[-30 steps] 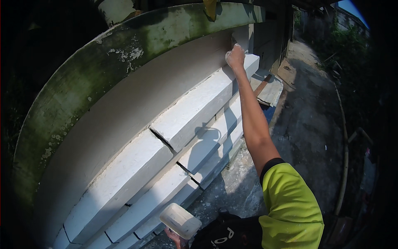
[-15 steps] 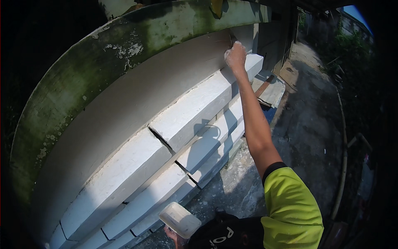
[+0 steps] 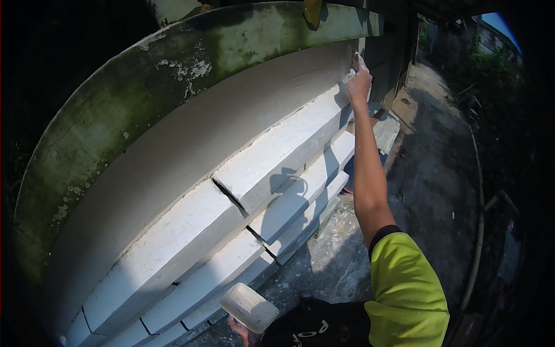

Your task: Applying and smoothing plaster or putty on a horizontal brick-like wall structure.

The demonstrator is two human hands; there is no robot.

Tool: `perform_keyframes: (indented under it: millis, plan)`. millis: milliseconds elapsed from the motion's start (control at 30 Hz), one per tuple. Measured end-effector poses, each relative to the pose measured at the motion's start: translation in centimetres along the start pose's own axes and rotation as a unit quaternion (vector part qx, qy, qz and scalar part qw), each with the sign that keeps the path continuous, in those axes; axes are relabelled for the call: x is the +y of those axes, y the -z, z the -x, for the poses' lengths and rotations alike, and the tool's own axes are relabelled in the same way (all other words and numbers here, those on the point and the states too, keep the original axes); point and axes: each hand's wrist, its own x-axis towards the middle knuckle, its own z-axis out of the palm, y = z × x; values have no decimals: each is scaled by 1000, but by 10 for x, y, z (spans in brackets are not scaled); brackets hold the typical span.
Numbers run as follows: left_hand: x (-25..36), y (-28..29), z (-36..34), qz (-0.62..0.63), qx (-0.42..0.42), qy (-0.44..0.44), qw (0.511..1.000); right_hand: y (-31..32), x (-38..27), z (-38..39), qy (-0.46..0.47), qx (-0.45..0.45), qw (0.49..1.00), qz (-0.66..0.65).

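Observation:
My right hand (image 3: 359,85), smeared with white paste, reaches up to the far right end of a pale plastered wall (image 3: 277,89). Its fingers close round a putty knife (image 3: 355,61), whose small dark blade lies at the wall; the handle is mostly hidden in the fist. Low down near my body, my left hand (image 3: 238,328) grips a shallow white rectangular tub (image 3: 250,306) from its left side, with only part of the fingers showing. The tub's inside looks whitish. White stepped mouldings (image 3: 277,141) with dark gaps at their joints run below the wall.
Above the wall curves a green, moss-stained ledge (image 3: 115,124) with peeling paint. A board (image 3: 386,130) lies beyond the mouldings' far end. To the right runs a concrete path (image 3: 430,191), bordered by a long pipe (image 3: 477,231) and plants (image 3: 491,75).
My right hand has moved right along the wall with the putty knife, toward its far end. The tub in my left hand has barely shifted.

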Motion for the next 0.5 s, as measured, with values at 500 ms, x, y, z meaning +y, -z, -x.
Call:
perform_keyframes:
  millis: [500]
  plan:
    - [-8, -6, -5, -78, 70, -39, 994, 17, -15, 9, -11, -52, 997, 54]
